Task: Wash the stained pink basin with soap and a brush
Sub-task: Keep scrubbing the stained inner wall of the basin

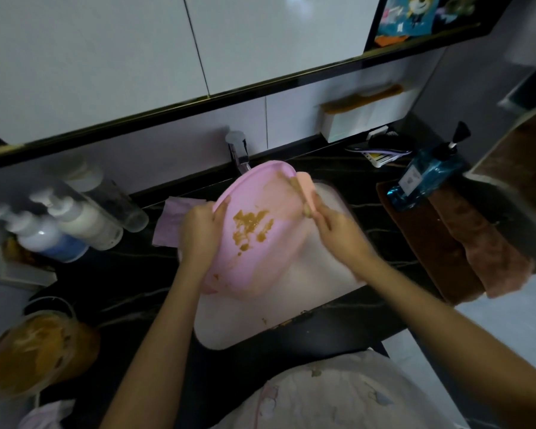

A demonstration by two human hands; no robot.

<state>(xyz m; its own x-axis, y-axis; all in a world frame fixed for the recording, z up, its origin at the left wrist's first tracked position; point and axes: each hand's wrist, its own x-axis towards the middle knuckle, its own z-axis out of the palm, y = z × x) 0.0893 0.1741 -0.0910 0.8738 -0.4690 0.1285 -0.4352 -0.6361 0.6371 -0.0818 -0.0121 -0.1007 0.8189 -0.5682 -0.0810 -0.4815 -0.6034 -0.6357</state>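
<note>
Over the white sink (291,305), the pink basin (257,267) is tilted up, with brown stains (251,224) smeared across its bottom. The left grip (203,226) holds its left rim, thumb over the edge. The right grip (333,226) holds a blurred salmon-pink brush (307,191) against the far right rim. Pump bottles (62,224) stand left on the black counter (136,274), and a blue bottle (427,178) stands right.

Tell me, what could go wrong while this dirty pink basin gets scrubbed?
The pink basin is tilted over the sink, gripped by the left hand at one rim only; it might slip. The right hand works the brush at the far rim, so brown stain could flick onto the counter. The rim is close to the faucet and may knock it.
</note>
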